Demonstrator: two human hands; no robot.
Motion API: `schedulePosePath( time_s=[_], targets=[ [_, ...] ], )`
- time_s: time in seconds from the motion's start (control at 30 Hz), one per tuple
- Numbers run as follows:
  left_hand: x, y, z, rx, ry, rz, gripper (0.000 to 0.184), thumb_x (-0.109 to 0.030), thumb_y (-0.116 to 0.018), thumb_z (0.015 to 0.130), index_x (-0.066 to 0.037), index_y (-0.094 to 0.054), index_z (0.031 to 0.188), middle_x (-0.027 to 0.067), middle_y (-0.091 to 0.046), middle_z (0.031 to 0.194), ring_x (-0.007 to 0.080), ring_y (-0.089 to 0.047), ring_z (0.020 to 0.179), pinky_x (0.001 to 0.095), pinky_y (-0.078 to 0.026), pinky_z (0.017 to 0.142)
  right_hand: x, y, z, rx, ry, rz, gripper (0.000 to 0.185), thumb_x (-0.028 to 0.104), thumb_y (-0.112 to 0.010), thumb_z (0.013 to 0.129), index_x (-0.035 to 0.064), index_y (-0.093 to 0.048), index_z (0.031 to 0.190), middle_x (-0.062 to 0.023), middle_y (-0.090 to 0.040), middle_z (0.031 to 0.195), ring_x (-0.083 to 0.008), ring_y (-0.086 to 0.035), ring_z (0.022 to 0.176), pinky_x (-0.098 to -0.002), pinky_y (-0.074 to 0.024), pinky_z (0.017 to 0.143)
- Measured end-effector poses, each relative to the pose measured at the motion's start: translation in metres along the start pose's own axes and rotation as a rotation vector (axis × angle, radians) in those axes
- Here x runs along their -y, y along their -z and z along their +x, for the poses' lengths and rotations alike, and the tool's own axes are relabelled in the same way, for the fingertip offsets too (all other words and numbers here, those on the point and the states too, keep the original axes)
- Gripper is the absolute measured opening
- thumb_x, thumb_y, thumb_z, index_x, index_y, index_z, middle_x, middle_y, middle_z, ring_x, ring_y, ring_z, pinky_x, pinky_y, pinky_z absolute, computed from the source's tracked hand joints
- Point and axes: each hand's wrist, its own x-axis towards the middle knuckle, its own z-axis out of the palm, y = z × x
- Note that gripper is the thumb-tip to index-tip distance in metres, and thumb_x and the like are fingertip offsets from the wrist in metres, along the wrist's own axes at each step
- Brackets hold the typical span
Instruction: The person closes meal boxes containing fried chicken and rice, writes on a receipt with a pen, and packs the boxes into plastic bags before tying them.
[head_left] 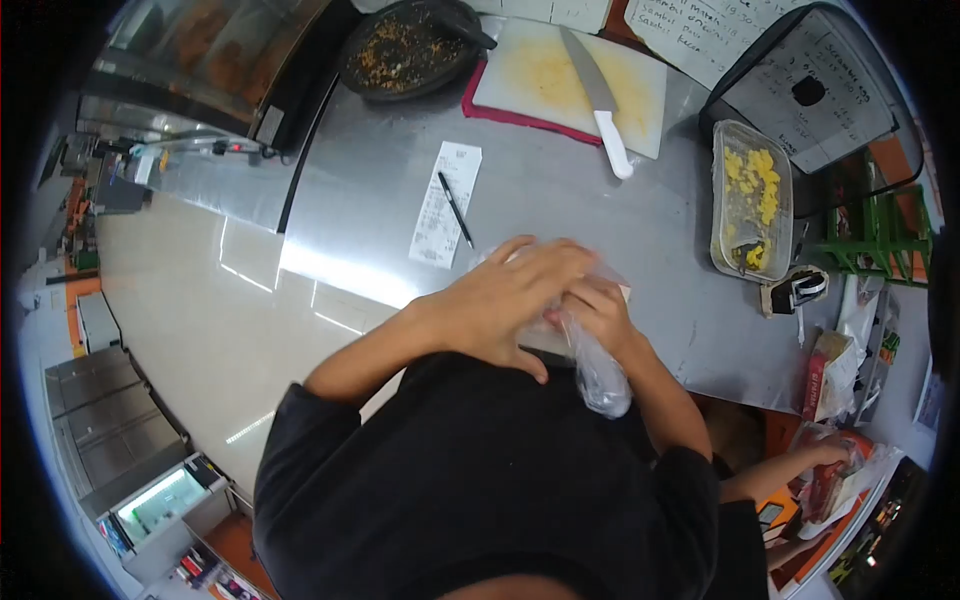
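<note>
A clear plastic bag (pixel 600 382) hangs crumpled below my right hand (pixel 603 315), whose bent fingers pinch it at the table's near edge. My left hand (pixel 510 298) lies across the upper part of the bag with its fingers stretched out and the thumb apart. Something pale inside or under the bag is mostly hidden by both hands. Just beyond my left hand lies a long printed receipt (pixel 433 235) with a black pen (pixel 455 210) across it.
On the steel table (pixel 350 200) are a stone mortar (pixel 400 55), a cutting board (pixel 520 70) with a white-handled knife (pixel 605 115), and a plastic container (pixel 725 245) of yellow pieces. A glass display case (pixel 200 60) stands left. Another person's hand (pixel 825 452) touches a plastic-wrapped package at lower right.
</note>
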Motion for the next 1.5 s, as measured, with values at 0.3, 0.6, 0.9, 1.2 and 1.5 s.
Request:
schedulePosePath(
  time_s=[0.3,0.6,0.9,1.2,1.5],
  targets=[
    [0.100,-0.090,-0.004,0.179,-0.348,0.238,0.056,-0.038,-0.076,0.082,-0.010,-0.065,0.128,0.0063,-0.061,0.138,0.0299,-0.053,0.129,0.0486,-0.034,0.116,0.001,-0.019,0.064,0.488,0.402,-0.289,0.038,0.043,-0.074,0.080,0.0097,-0.060,0.069,-0.0028,-0.056,0.073,-0.0206,-0.060,0.064,-0.0374,-0.0479,0.061],
    [0.080,-0.089,0.005,-0.014,-0.278,0.256,0.024,-0.036,-0.073,0.083,-0.014,-0.071,0.091,-0.0016,-0.066,0.099,0.0243,-0.055,0.100,0.0493,-0.039,0.097,0.015,-0.027,0.087,0.877,0.439,-0.427,0.037,0.039,-0.072,0.081,0.0030,-0.066,0.075,-0.0071,-0.060,0.078,-0.0222,-0.063,0.073,-0.0408,-0.0517,0.072],
    [0.033,-0.057,0.034,-0.207,-0.479,0.029,0.012,-0.020,-0.067,0.090,-0.009,-0.062,0.092,0.0043,-0.058,0.089,0.0246,-0.055,0.095,0.0394,-0.043,0.089,0.039,0.069,-0.076,-0.743,-1.000,0.254,0.075,0.072,-0.043,0.100,0.0063,-0.056,0.134,-0.0103,-0.062,0.127,-0.0257,-0.060,0.118,-0.0454,-0.0414,0.109],
    [-0.079,-0.003,0.083,0.143,-1.072,-0.020,0.048,-0.023,-0.070,0.085,0.000,-0.065,0.127,0.0084,-0.064,0.097,0.0271,-0.059,0.094,0.0393,-0.051,0.085,0.086,0.002,-0.097,-0.683,-0.965,0.552,0.076,0.065,-0.048,0.101,0.0064,-0.045,0.149,-0.0140,-0.050,0.151,-0.0289,-0.048,0.139,-0.0479,-0.0388,0.114],
    [-0.145,0.110,0.108,-0.072,-0.768,1.150,0.023,-0.028,-0.065,0.093,-0.005,-0.069,0.092,0.0066,-0.059,0.077,0.0162,-0.061,0.065,0.0332,-0.050,0.052,0.081,0.070,-0.052,-0.939,-0.571,-0.386,0.072,0.061,-0.050,0.102,0.0074,-0.043,0.150,-0.0136,-0.046,0.154,-0.0252,-0.045,0.142,-0.0438,-0.0383,0.115]
  ],
)
